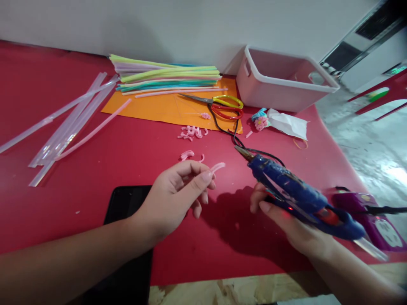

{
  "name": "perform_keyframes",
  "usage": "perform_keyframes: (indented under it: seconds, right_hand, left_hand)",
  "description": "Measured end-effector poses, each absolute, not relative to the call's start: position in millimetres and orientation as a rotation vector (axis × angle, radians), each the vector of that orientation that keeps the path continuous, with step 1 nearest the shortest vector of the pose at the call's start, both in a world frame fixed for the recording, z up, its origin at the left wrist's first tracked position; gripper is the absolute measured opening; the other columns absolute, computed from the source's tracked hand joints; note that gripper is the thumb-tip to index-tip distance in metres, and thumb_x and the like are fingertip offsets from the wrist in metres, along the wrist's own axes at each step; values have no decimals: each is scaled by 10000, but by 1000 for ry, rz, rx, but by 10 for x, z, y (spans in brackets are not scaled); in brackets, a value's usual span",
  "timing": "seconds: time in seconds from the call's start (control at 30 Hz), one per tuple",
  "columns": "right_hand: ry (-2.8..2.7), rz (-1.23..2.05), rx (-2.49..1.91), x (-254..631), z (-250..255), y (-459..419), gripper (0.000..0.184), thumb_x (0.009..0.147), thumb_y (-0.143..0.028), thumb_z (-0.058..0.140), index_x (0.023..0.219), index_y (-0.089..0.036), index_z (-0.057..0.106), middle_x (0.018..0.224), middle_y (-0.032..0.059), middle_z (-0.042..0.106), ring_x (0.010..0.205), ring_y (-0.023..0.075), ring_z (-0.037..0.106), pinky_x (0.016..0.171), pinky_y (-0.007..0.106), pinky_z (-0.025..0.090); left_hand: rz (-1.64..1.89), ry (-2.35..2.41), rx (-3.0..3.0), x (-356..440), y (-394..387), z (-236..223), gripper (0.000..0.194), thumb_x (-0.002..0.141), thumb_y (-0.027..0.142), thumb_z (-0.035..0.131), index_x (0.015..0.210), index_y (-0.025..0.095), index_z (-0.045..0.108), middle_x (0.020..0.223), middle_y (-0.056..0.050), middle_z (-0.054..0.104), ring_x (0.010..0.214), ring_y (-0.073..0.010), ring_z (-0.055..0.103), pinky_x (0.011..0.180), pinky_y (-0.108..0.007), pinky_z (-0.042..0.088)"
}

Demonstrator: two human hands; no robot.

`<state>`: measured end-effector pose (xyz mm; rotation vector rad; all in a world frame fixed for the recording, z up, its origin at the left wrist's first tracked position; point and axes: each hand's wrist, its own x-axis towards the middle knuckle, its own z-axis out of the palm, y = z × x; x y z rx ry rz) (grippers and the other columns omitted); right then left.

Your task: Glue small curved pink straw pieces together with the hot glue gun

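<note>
My left hand (187,186) pinches a short pink pipe cleaner piece (218,166) between thumb and fingertips, above the red table (178,262). In my right hand (286,224) is a blue hot glue gun (289,186), its nozzle pointing up and left toward the pink piece without touching it. A small red light glows on the gun, and a clear glue stick (370,249) sticks out of its back end. Just beyond my left hand lie bent pink pipe cleaner pieces (187,155) and a small pile of curled pink pieces (191,132).
Scissors (227,106) and a pipe cleaner bundle (168,78) lie on an orange envelope (133,108). Clear plastic sleeves (73,123) are at left, a black phone (127,212) under my left forearm. A pink bin (280,91) stands behind; a purple power strip (375,220) sits right.
</note>
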<state>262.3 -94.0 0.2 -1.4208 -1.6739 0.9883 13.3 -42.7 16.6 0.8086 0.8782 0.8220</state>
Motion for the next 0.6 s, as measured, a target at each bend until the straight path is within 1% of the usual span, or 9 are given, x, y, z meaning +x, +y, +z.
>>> perform_keyframes:
  seconds: [0.1,0.2,0.33,0.43,0.53,0.6]
  right_hand:
    - [-1753,827,-1435,2608,49,-941,151,861,-130,640,918,-270,648,753,-24,700,616,149,660,552,259,523]
    - [-1815,702,-1428,2537,111,-935,231,786,-68,622,905,-266,636,705,-42,701,550,136,646,483,234,480]
    - [-1867,665,-1434,2478,148,-930,157,783,-133,612,883,-254,618,670,-36,676,517,128,603,469,241,441]
    - [-1878,650,-1421,2465,153,-929,138,781,-148,601,870,-253,612,656,-35,665,499,122,580,477,248,439]
    - [-1890,635,-1395,2467,152,-922,140,778,-141,597,862,-252,611,661,-36,665,510,123,595,490,249,449]
    - [-1909,632,-1381,2472,146,-917,139,784,-142,598,869,-251,610,663,-37,666,516,125,607,489,247,455]
  left_hand:
    - [917,944,946,112,-440,137,154,952,290,675,843,184,652,642,52,618,464,-41,554,429,-120,437]
    - [985,939,1038,110,-460,110,132,931,284,700,851,186,663,697,39,636,483,-42,547,438,-133,426]
    - [1031,924,1088,125,-472,105,80,916,261,705,871,196,694,683,40,600,507,-50,529,465,-146,422]
    - [1048,954,1130,131,-469,125,67,887,237,717,845,185,710,685,32,582,509,-53,511,458,-156,406]
    - [1086,985,1200,133,-462,147,83,866,216,720,796,170,716,752,1,592,558,-68,526,459,-166,409]
    - [1111,988,1236,134,-459,151,80,868,215,716,805,168,727,810,-20,597,619,-85,552,473,-171,427]
